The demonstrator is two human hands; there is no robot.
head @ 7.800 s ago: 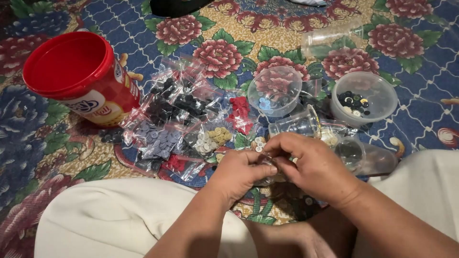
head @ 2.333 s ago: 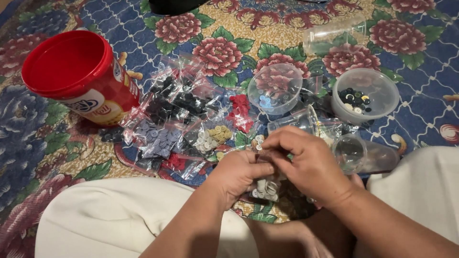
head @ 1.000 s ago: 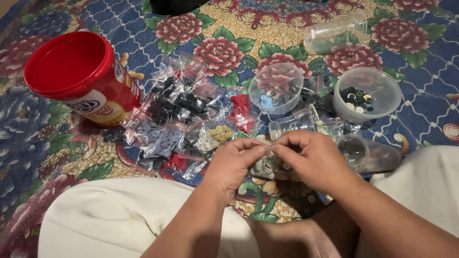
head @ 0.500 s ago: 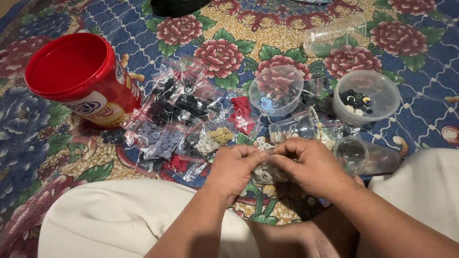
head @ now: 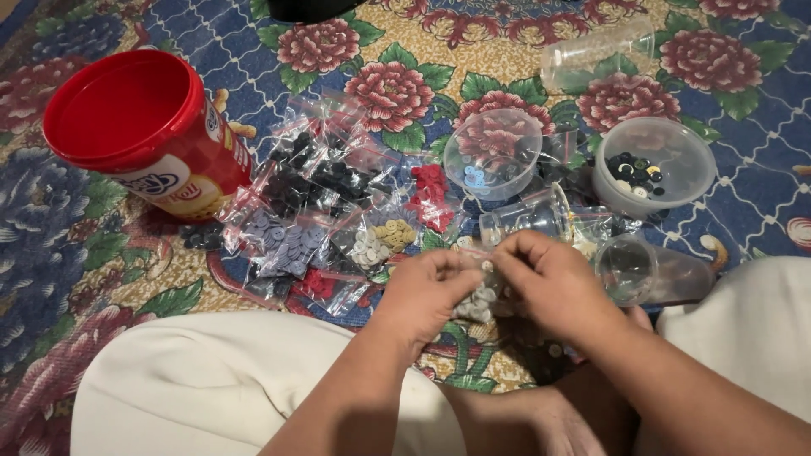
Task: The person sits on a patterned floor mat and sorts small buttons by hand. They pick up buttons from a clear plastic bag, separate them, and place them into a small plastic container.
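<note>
Now the left hand (head: 427, 291) and right hand (head: 553, 283) both pinch 1 small clear bag of pale buttons (head: 480, 297) above the floral mat (head: 101, 253); if tugged apart roughly, buttons could spill.

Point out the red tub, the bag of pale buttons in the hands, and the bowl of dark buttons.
Red tub (head: 127, 110): head view, inside wall.
Button bag (head: 480, 300): head view, buttons between the hands.
Bowl (head: 676, 143): head view, far rim.

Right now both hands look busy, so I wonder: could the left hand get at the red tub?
Probably yes. The left hand would first have to release the small bag of buttons; button bags lie before the red tub, but none blocks it.
</note>
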